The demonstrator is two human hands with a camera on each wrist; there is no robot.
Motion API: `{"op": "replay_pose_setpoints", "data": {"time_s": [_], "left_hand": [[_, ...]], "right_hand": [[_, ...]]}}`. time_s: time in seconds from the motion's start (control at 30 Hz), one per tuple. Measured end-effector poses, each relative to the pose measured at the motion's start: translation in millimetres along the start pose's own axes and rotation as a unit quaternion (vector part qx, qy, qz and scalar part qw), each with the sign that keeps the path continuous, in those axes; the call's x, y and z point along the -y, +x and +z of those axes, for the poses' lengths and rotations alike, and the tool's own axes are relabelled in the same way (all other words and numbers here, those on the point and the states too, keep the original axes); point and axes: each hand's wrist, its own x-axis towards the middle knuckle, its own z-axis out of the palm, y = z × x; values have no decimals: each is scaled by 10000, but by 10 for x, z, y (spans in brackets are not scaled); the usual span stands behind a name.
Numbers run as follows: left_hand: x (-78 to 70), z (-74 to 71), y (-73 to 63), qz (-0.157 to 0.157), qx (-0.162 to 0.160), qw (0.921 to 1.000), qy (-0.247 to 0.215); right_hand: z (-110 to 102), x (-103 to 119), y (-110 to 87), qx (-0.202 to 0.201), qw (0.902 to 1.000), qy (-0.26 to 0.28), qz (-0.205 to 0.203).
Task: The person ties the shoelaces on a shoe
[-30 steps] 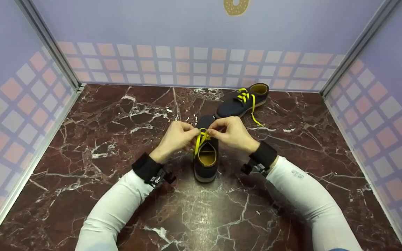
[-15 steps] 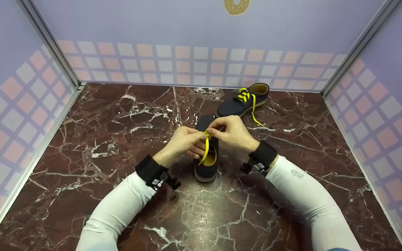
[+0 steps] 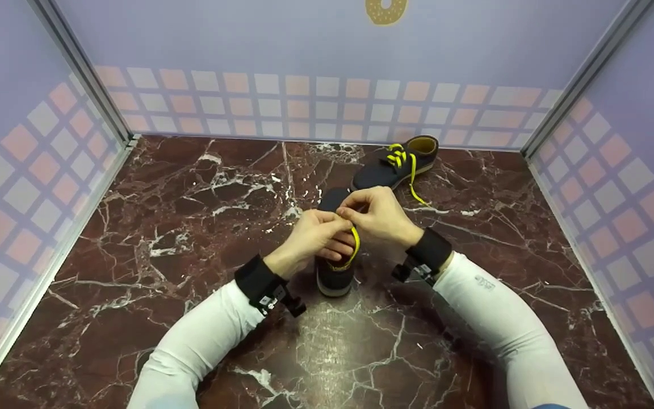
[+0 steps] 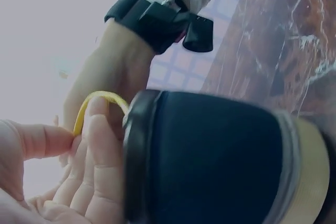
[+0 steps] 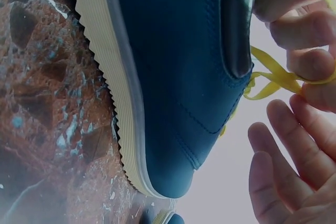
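Across to the right slides the left hand [image 3: 318,236], over the dark shoe [image 3: 335,279], and the yellow lace [image 3: 356,241] that hung toward the opening's left side now curves down its right! Thumb and finger of that hand pinch it; the right hand [image 3: 382,216], barely shifted, pinches it near the knot. All this at the middle of the counter [image 3: 134,272], toe toward the back edge, with a second shoe [image 3: 381,173] lying angled by that back edge, right of centre.
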Motion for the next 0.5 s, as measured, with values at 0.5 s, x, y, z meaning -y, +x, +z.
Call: {"op": "replay_pose_setpoints", "data": {"time_s": [0.5], "left_hand": [[5,34,0,100,304,9981,-521]], "right_hand": [[-46,-34,16,-85,9997,103,212]]}}
